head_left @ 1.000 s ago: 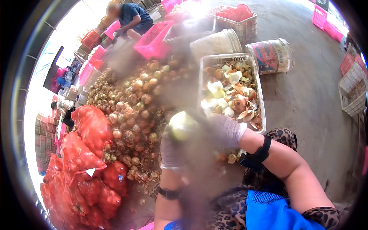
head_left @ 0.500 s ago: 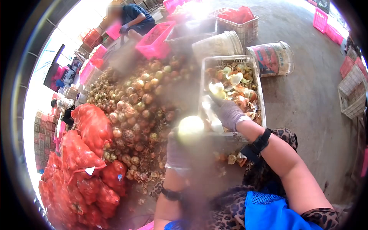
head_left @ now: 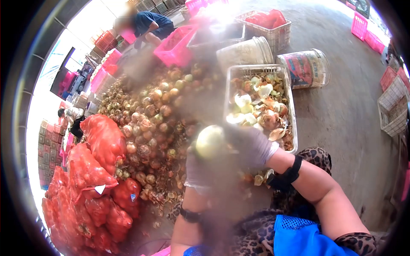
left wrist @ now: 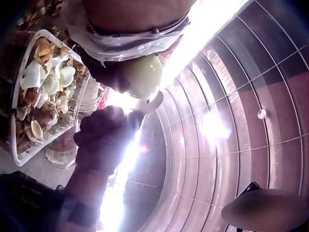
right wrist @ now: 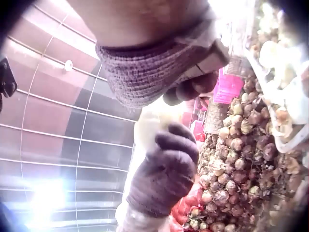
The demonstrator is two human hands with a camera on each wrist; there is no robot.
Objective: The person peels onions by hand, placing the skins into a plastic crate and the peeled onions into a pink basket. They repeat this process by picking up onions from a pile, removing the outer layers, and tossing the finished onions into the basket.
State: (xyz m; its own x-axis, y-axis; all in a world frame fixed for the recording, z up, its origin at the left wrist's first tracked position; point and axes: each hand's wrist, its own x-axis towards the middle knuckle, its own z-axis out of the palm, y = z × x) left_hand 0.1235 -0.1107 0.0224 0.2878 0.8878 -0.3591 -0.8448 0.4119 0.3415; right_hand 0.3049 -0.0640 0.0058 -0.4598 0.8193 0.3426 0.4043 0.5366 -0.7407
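Observation:
A pale, peeled onion (head_left: 210,141) is held in the gloved left hand (head_left: 197,170), its fingers curled round it. The gloved right hand (head_left: 252,147) is beside it, near the crate's front edge. The left wrist view shows the right hand (left wrist: 100,137) as a fist, with a curved pale piece (left wrist: 155,101) beside the onion (left wrist: 144,75). In the right wrist view, a flat handle, seemingly a knife's (right wrist: 213,60), sticks out of the right hand's grip, and the left hand (right wrist: 166,171) cups the onion. A blurred patch hides part of both hands in the head view.
A white crate (head_left: 294,128) holds onion peels and onions. Many unpeeled onions (head_left: 145,128) lie heaped on the floor, with red net sacks (head_left: 96,170) at left. Behind the crate lie buckets (head_left: 305,68). A pink crate (head_left: 175,47) and a bending person (head_left: 151,23) are further back.
From over the crate half a second ago, the right hand has come back beside the onion; the white peel near it then is no longer seen there. The left hand keeps its hold, barely moved.

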